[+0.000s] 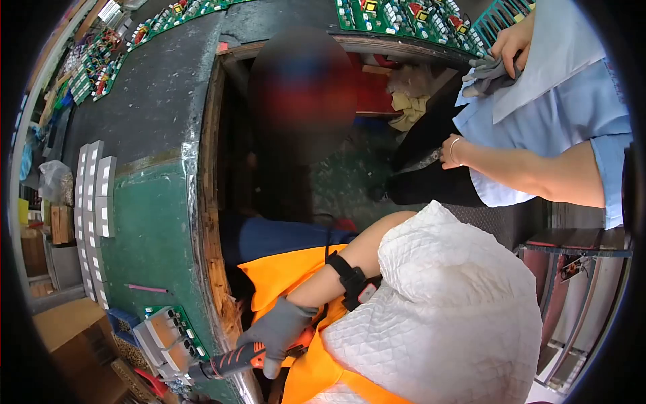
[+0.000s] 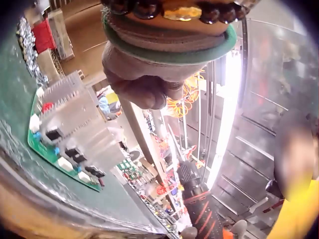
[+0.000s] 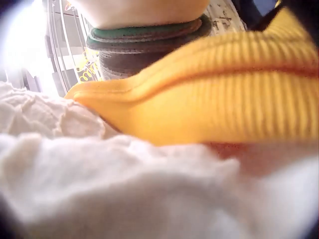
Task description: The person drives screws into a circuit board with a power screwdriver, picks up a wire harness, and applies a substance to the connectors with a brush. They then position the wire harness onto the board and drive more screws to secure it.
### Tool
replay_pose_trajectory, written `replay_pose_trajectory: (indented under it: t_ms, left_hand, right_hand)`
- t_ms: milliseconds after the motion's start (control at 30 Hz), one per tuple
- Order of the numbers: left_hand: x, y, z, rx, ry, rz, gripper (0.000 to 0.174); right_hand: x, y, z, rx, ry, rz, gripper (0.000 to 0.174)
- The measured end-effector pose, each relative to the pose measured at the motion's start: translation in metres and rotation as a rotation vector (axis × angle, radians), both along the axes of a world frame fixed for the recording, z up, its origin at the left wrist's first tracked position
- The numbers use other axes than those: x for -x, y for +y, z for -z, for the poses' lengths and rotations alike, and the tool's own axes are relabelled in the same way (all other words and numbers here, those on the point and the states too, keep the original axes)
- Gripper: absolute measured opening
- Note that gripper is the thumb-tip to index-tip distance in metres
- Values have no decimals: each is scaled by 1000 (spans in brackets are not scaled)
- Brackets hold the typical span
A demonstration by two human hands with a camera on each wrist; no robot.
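My gloved right hand (image 1: pixel 279 330) grips an orange and black electric screwdriver (image 1: pixel 232 361) at the bench edge, its nose toward the left. The screwdriver (image 2: pixel 202 209) also shows in the left wrist view, its thin bit pointing up. Beside its nose lies a green circuit board (image 1: pixel 194 337) carrying silvery heat sinks (image 2: pixel 75 119). My left hand (image 2: pixel 139 87), gloved and below a dark bead bracelet, has its fingers curled near these heat sinks; I cannot tell whether something small is inside. Orange cloth (image 3: pixel 199 104) and a white sleeve mostly hide the right hand in its wrist view.
On the green bench top (image 1: pixel 151 229) lie rows of grey blocks (image 1: pixel 91 215) and a purple rod (image 1: pixel 147 288). A blue bin (image 1: pixel 123 326) and red-handled tool (image 1: pixel 151 382) sit nearby. More circuit boards (image 1: pixel 410 23) line the far edge. Another person (image 1: pixel 545 114) is at right.
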State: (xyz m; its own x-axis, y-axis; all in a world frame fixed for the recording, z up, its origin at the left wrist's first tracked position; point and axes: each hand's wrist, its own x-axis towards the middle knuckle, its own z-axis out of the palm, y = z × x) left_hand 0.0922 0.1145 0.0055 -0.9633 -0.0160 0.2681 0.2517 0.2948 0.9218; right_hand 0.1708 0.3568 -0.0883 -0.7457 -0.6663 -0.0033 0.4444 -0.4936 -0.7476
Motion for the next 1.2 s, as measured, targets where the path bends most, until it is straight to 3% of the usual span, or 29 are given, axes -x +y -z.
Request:
replay_pose_trajectory:
  t_ms: [67, 100, 133, 200, 233, 300, 400, 767, 833, 933, 1200]
  left_hand:
    - [2, 8, 11, 163, 112, -12, 31]
    - [7, 1, 14, -88, -56, 27, 31]
    - [6, 0, 18, -84, -55, 27, 31]
    - [4, 9, 18, 604, 344, -32, 33]
    - [4, 16, 17, 613, 341, -19, 33]
    - [2, 34, 9, -91, -5, 67, 35]
    - [12, 21, 17, -64, -26, 168, 40]
    - [15, 31, 19, 56, -46, 163, 42]
    - [14, 31, 18, 76, -46, 154, 42]
    - [9, 33, 14, 105, -48, 142, 43]
    - [1, 32, 9, 178, -65, 114, 45]
  right_hand:
    - [-4, 1, 2, -127, 141, 15, 61]
    - [-7, 10, -5, -217, 154, -2, 61]
    - [-9, 11, -3, -213, 154, -1, 61]
    - [-14, 12, -3, -254, 183, 3, 61]
    - [-17, 16, -3, -262, 161, -15, 61]
    - [-19, 14, 5, -230, 176, -22, 67]
    - [-19, 23, 8, -232, 212, -37, 74]
    - [-16, 26, 11, -291, 292, -31, 77]
    - [-17, 28, 7, -344, 288, -39, 64]
    - [-17, 22, 13, -320, 306, -31, 74]
    - [-19, 21, 12, -343, 310, -39, 72]
